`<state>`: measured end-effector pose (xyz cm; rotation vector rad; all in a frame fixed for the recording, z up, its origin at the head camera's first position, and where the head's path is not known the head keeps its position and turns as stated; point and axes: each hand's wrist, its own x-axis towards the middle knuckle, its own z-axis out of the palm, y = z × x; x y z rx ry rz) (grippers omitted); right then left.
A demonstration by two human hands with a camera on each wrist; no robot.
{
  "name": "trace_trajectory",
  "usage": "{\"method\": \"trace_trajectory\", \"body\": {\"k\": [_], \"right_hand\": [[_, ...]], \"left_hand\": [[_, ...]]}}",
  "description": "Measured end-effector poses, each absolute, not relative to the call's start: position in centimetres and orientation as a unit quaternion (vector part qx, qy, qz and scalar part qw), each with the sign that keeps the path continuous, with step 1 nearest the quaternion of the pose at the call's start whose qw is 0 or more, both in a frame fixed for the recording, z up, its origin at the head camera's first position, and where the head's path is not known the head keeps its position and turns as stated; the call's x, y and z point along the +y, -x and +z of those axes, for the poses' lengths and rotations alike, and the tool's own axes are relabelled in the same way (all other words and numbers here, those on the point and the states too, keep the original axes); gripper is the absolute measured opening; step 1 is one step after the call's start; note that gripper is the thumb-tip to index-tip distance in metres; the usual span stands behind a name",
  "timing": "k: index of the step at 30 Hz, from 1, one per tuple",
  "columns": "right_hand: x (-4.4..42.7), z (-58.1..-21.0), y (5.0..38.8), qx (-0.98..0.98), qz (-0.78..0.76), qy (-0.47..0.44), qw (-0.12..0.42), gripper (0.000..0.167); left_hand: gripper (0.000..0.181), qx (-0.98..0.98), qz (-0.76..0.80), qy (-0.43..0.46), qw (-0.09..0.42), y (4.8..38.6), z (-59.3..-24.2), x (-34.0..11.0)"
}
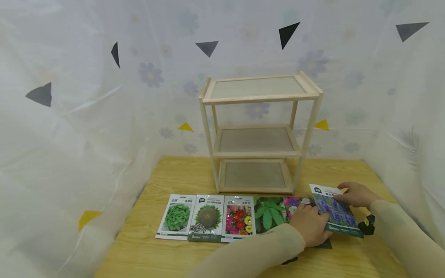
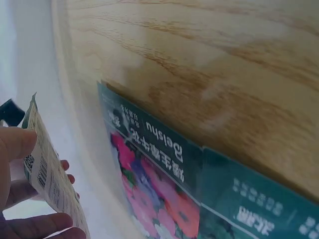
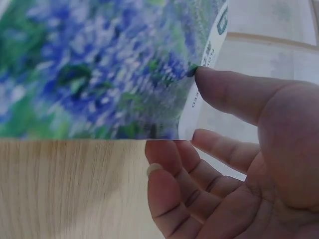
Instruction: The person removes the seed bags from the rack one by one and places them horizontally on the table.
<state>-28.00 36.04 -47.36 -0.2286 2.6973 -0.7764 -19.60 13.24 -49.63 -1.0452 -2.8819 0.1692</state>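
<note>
Both hands hold a seed packet (image 1: pixel 335 212) with blue-purple flowers, tilted above the table's right part. At its upper right edge the right hand (image 1: pixel 358 194) pinches it, thumb on the front and fingers behind, as the right wrist view shows with the flower print (image 3: pixel 109 74). The left hand (image 1: pixel 309 224) grips the packet's lower left edge; in the left wrist view its fingers (image 2: pixel 35 226) lie against the printed back (image 2: pixel 47 172). Beneath the left hand lies a packet with pink and purple flowers (image 2: pixel 154 186), partly covered. Left of it is a green-leaf packet (image 1: pixel 269 214).
Farther left in the row lie a red-and-yellow flower packet (image 1: pixel 240 220), a sunflower packet (image 1: pixel 207 218) and a leafy green packet (image 1: pixel 176 216). Behind stands a three-tier wooden rack (image 1: pixel 260 154) on the wooden table (image 1: pixel 146 253). Pale curtains (image 1: pixel 87 127) surround the table.
</note>
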Motion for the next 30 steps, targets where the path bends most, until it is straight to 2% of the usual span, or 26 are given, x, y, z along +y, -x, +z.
{"method": "trace_trajectory", "body": {"k": [8, 17, 30], "right_hand": [[36.8, -48.2, 28.6, 0.949, -0.245, 0.077, 0.186, 0.082], [37.3, -49.7, 29.0, 0.956, -0.22, 0.068, 0.183, 0.085], [37.5, -50.0, 28.2, 0.955, -0.214, 0.067, 0.192, 0.082]], "left_hand": [[0.047, -0.951, 0.061, 0.304, -0.011, 19.5, -50.6, 15.2], [0.048, -0.956, 0.038, 0.286, -0.052, 19.4, -51.7, 16.6], [0.049, -0.954, 0.049, 0.289, -0.06, 18.9, -52.5, 17.1]]}}
